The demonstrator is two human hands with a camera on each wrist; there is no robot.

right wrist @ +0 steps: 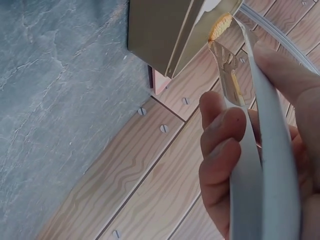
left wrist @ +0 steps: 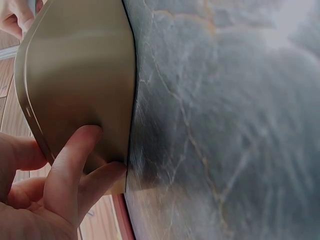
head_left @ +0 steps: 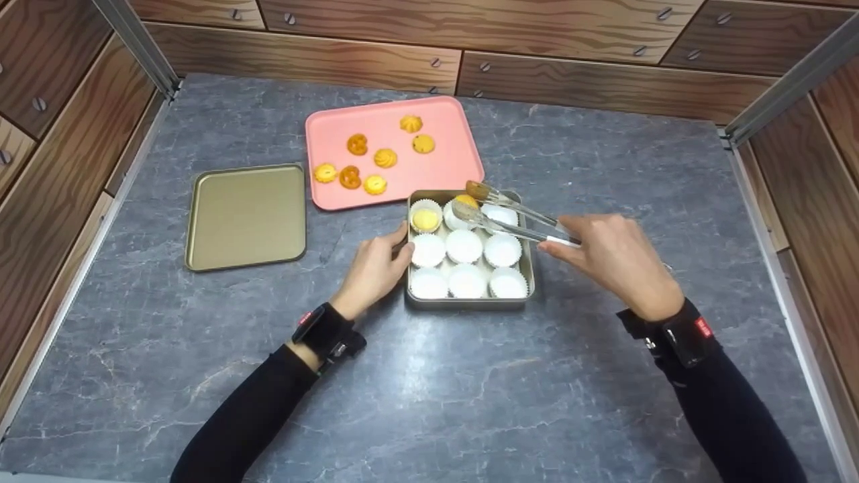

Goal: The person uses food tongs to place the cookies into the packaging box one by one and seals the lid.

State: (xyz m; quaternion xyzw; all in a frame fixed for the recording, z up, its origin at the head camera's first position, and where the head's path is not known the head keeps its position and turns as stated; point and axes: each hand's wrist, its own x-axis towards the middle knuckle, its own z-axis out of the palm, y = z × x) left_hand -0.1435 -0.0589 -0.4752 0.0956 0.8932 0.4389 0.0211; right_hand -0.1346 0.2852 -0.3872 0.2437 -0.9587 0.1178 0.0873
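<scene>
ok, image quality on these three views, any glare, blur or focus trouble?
Head view: sharp and evenly lit, with a soft glare patch on the countertop nearer the person than the tin.
Left wrist view: the tin wall and the left hand are very close and soft, and the marble smears at top right.
Right wrist view: the right hand and tongs are close and blurred; the cookie is bright.
</scene>
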